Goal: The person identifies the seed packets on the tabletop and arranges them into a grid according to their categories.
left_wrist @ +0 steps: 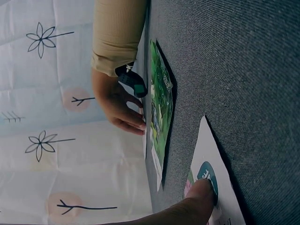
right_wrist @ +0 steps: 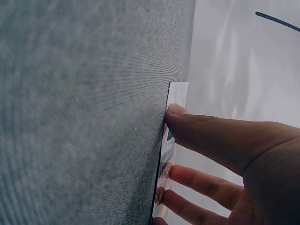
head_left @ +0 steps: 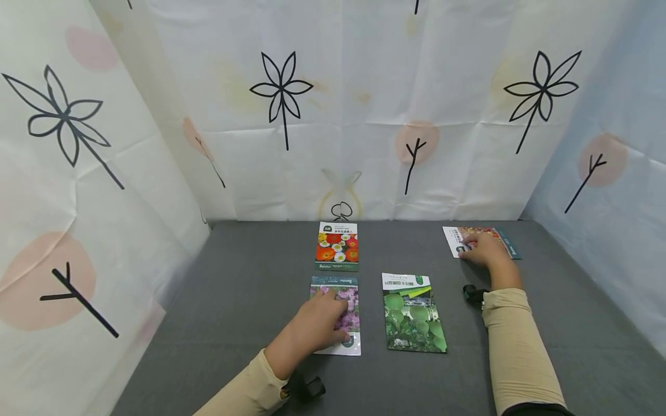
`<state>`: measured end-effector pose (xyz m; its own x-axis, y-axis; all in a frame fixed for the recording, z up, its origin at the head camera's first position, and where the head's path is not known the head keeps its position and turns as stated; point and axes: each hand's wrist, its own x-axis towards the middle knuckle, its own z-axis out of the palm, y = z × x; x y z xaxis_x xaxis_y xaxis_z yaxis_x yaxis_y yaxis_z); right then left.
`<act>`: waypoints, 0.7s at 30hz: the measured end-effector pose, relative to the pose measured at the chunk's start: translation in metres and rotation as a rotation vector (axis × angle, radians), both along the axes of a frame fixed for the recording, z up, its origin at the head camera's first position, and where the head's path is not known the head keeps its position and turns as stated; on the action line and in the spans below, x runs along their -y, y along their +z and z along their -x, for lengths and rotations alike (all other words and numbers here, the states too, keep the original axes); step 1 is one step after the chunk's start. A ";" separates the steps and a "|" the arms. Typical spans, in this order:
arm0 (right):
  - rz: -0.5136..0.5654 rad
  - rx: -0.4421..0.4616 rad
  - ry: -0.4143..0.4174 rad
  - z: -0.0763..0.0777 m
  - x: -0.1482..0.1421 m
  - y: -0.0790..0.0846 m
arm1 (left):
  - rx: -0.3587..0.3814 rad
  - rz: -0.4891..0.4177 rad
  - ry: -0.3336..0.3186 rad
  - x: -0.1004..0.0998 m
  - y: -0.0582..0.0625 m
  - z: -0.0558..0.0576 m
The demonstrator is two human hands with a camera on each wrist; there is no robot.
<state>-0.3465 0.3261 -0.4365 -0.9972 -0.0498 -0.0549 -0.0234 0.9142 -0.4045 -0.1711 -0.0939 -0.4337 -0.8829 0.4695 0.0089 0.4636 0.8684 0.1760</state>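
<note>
My left hand rests on a seed packet with pink-purple flowers. Its thumb presses the white end by a dark round logo, as the left wrist view shows; the hand covers part of the print. At the back right, my right hand touches a seed packet with a white end and a teal end, lying sideways. In the right wrist view the thumb lies on the white end near the edge, with spread fingertips on the printed part. Both packets lie flat on the grey cloth.
A packet of orange, red and white flowers lies behind the purple one. Between the hands lies a packet with green leaves. Patterned white curtains hang behind and beside the grey tabletop. Each wrist wears a small black camera.
</note>
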 end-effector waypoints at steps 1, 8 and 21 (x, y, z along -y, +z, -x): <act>0.001 -0.002 0.005 0.000 0.000 -0.001 | 0.001 -0.001 0.000 0.000 0.000 0.000; 0.008 -0.008 0.026 -0.001 0.001 0.001 | -0.008 -0.010 -0.003 0.000 0.001 -0.001; -0.002 0.022 0.027 -0.004 0.008 0.007 | 0.001 -0.004 0.001 0.000 0.001 0.000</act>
<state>-0.3425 0.3184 -0.4298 -0.9941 -0.0765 -0.0768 -0.0392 0.9144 -0.4030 -0.1709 -0.0939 -0.4327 -0.8834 0.4685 0.0100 0.4625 0.8682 0.1798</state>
